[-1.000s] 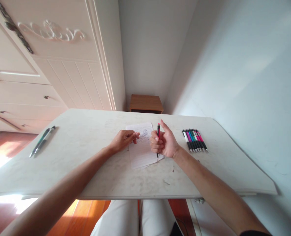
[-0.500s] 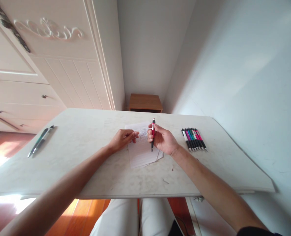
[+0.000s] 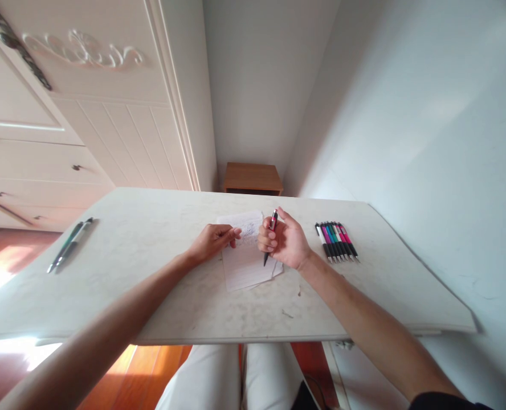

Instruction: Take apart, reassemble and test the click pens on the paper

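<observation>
A white sheet of paper (image 3: pixel 247 265) with scribbles near its far end lies in the middle of the pale table (image 3: pixel 159 296). My right hand (image 3: pixel 285 242) is closed round a red and black pen (image 3: pixel 270 236), tip down over the paper's right edge. My left hand (image 3: pixel 212 240) rests on the paper's left edge with its fingers curled, pinning the sheet.
A row of several pens (image 3: pixel 336 242) in pink, teal and black lies to the right of my right hand. Two dark pens (image 3: pixel 69 245) lie at the table's far left. A white wardrobe (image 3: pixel 86 114) stands behind, and a small wooden stand (image 3: pixel 253 178) sits beyond the table.
My right hand has turned the red pen in its fingers, from a fist with the thumb up to a writing hold with the tip tilted down. The left hand stays put.
</observation>
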`<state>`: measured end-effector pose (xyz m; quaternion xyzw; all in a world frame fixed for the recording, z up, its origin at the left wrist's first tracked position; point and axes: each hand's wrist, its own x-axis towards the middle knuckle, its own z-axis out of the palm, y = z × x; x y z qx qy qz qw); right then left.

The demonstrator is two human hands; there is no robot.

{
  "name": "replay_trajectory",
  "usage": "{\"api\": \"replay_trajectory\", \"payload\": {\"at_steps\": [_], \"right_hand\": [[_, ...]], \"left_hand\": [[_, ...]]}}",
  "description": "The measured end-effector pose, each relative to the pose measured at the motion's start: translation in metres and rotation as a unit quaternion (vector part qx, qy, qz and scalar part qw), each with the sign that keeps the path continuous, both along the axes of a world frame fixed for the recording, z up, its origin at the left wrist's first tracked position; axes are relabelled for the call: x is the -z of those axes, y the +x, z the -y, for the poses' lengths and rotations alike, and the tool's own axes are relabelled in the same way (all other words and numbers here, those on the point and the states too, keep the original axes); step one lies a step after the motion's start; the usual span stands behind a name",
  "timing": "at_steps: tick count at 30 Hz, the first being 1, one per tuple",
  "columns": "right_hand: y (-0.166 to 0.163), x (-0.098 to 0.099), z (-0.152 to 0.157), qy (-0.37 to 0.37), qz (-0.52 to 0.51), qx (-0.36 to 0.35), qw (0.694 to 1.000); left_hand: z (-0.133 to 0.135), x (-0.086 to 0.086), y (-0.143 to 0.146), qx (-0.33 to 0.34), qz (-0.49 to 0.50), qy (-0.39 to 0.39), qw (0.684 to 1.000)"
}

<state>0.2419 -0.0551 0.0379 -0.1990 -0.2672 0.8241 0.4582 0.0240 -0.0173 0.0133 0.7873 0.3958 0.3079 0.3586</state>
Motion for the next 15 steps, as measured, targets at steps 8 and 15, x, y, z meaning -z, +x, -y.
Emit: {"api": "replay_trajectory", "payload": {"at_steps": [8,15], "right_hand": [[0.0008,-0.0002,0.0014,0.008,0.017,0.005,1.000],[0.0001,0.0010,0.0008,-0.005,0.006,0.011,1.000]], "left_hand": [[0.0002,0.0003,-0.0007,0.003,-0.001,-0.004,1.000],[0.0007,-0.0009,-0.0002,0.000,-0.003,0.001,1.000]]}}
